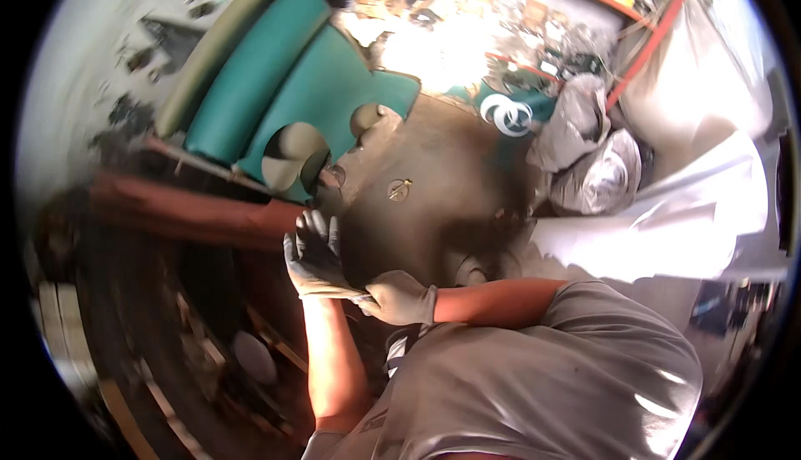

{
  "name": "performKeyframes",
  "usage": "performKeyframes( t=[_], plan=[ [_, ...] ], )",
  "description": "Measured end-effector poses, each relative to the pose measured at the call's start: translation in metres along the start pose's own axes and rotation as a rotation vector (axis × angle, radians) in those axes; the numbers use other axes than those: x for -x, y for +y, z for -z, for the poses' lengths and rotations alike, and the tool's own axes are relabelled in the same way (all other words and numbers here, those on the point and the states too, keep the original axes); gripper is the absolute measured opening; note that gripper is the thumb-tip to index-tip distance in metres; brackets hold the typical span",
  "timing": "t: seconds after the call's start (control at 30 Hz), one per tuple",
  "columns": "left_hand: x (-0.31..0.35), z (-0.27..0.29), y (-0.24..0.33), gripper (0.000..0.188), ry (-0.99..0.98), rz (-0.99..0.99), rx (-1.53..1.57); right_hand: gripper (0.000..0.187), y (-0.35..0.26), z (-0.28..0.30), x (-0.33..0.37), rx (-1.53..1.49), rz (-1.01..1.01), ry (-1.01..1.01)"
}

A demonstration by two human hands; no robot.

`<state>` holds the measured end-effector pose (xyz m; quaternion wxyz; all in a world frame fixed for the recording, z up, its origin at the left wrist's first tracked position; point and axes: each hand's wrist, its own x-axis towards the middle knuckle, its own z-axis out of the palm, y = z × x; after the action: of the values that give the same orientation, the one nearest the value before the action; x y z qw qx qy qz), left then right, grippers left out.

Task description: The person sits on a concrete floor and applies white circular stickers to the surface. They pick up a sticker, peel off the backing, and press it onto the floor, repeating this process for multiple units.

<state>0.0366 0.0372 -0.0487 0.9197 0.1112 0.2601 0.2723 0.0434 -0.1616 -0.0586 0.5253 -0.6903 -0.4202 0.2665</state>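
Observation:
Both of my hands wear grey work gloves. My left hand [313, 251] is raised with its fingers stretched and spread, and it holds nothing. Its glove [319, 283] reaches to the wrist, where the forearm is bare. My right hand [402, 296] comes across from the right and has its fingers closed on the cuff of that glove, by the left thumb's base. The two hands touch there, in front of my grey shirt [534, 385].
Large green rolls [267, 68] lean at the far left, above a reddish-brown beam [200, 209]. Grey plastic bags [594, 172] and white sheeting [667, 218] stand at right. White rings [506, 115] lie near a red frame post [655, 34]. A small round piece [400, 190] is on the floor.

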Motion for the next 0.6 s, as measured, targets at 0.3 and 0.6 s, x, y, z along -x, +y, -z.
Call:
performKeyframes(
  t=[0.3, 0.6],
  plan=[
    [-0.323, -0.006, -0.125, 0.078, -0.426, 0.687, -0.521, 0.035, 0.174, 0.034, -0.16, 0.105, -0.532, 0.339],
    [-0.409, 0.164, -0.193, 0.05, -0.488, 1.22, -0.923, 0.035, 0.291, -0.104, -0.201, -0.251, -0.862, 0.554]
  ],
)
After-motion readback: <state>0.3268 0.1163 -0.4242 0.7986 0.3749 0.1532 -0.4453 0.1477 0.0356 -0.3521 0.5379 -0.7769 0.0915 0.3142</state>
